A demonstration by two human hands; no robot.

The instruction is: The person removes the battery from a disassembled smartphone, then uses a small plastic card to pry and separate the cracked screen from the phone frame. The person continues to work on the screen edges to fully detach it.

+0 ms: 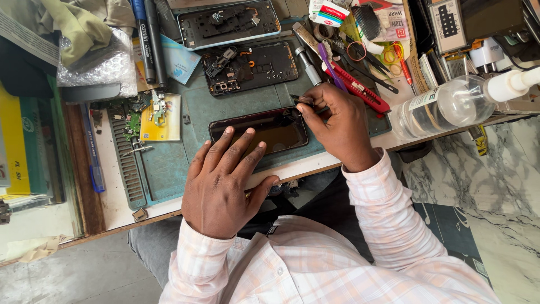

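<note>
A phone repair workbench: opened handsets (250, 67), loose circuit boards (133, 123), a green work mat (169, 166) and scattered hand tools (360, 90).

We see the phone (260, 130) near the mat's (169, 163) front edge, two opened phone bodies (250, 67) behind it (bottle (444, 106) at right).

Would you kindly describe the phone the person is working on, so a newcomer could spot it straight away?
Start at the green work mat on the bench. Three phone bodies lie on it; take the one nearest the bench's front edge, pressed under the left hand while the right hand probes its corner. Unlike the two opened ones behind, the phone shows a dark glossy face.
</note>
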